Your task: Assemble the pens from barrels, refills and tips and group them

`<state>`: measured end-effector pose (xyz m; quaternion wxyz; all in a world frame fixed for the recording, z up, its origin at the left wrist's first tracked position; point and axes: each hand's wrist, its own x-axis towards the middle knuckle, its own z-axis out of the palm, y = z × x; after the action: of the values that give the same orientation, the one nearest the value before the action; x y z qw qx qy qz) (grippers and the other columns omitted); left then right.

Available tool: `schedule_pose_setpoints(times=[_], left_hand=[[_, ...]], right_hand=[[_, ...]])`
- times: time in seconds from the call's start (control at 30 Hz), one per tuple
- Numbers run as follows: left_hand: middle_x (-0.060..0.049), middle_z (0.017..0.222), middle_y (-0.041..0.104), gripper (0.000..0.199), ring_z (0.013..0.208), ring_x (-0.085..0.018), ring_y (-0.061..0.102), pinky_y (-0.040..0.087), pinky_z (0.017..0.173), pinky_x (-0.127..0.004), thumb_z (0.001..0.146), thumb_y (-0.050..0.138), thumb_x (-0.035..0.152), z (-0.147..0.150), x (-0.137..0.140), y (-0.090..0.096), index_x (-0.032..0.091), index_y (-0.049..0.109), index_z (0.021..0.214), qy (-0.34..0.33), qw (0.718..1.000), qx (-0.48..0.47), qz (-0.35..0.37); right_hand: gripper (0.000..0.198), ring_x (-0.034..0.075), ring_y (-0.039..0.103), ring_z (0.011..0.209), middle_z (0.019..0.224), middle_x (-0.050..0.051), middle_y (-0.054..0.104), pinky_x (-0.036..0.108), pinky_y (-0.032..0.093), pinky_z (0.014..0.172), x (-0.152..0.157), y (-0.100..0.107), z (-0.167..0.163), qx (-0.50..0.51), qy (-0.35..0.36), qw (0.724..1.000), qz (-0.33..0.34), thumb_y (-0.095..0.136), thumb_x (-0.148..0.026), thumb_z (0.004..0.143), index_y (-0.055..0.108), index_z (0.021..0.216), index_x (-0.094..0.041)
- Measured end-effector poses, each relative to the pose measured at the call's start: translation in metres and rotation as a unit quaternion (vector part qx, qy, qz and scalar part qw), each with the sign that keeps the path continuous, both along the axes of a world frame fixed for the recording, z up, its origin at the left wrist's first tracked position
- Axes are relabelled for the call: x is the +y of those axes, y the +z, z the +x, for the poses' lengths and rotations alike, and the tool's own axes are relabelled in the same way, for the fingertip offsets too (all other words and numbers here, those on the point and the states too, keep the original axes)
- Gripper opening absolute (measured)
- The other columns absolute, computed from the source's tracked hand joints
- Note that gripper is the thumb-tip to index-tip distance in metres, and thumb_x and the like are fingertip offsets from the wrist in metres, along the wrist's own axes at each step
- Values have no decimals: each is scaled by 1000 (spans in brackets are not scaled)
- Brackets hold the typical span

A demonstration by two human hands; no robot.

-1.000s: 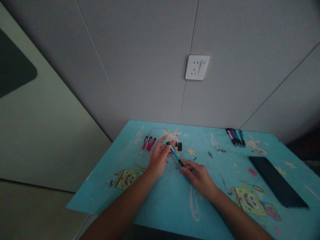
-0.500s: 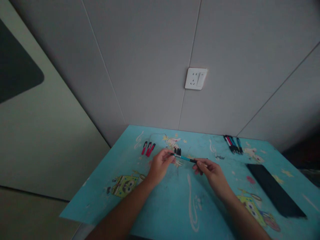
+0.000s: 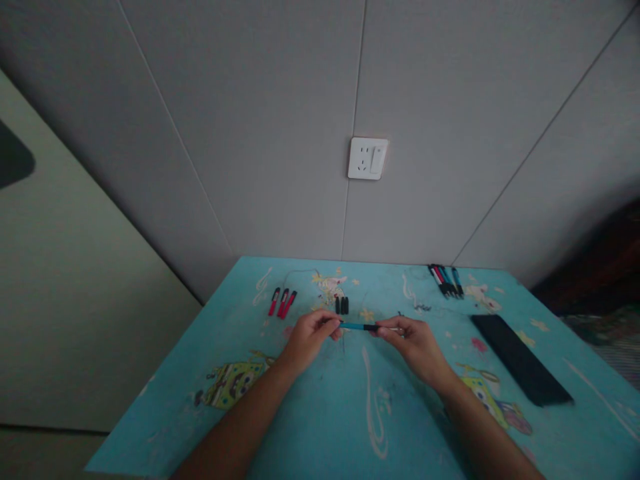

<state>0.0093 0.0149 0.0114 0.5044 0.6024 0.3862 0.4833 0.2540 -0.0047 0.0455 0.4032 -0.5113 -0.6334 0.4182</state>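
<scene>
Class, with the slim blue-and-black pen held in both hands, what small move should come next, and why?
Probably a gentle twist of the pen, since the left hand holds its blue end while the right hand pinches it beside the black section.

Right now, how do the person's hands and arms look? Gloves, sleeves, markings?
Left hand and right hand: bare, no gloves. Left forearm and right forearm: uncovered to the frame edge, tapering toward the wrists; no sleeves, watch, cables or markings visible.

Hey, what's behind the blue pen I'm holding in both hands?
Beyond the blue pen, small black pieces are on the patterned tabletop, with the wall farther back. Whatever sits directly behind the left hand and right hand is covered.
</scene>
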Motion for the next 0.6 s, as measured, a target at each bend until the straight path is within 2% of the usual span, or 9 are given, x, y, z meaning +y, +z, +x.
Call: schedule_pose_setpoints(times=[0.13,0.23,0.43,0.6], left_hand=[[-5,84,68,18,77,-17,64,50,73,-28,87,62,31,2,-7,-4,18,68,98,-4,993,84,78],[-5,92,69,19,85,-17,64,48,79,-28,85,64,29,7,-12,-6,18,67,101,-14,985,132,108],[1,76,62,14,69,-13,55,42,65,-23,84,64,26,19,-22,-3,17,65,94,-103,956,246,119],[3,69,54,9,64,-11,49,37,61,-22,84,62,25,20,-25,1,16,60,88,-136,951,255,106]], right_hand=[[31,16,61,64,76,8,74,27,47,61,3,-1,1,84,-6,996,-38,65,-45,83,70,89,-15],[29,14,57,62,74,6,71,26,45,60,4,-6,-4,146,-20,989,-22,63,-43,85,69,88,-15],[31,13,52,62,67,0,59,25,42,60,-1,-12,-22,162,-10,986,23,54,-42,92,67,108,-18],[29,12,48,58,62,-2,53,25,38,56,-1,-14,-23,165,-59,984,44,56,-43,90,69,96,-17]])
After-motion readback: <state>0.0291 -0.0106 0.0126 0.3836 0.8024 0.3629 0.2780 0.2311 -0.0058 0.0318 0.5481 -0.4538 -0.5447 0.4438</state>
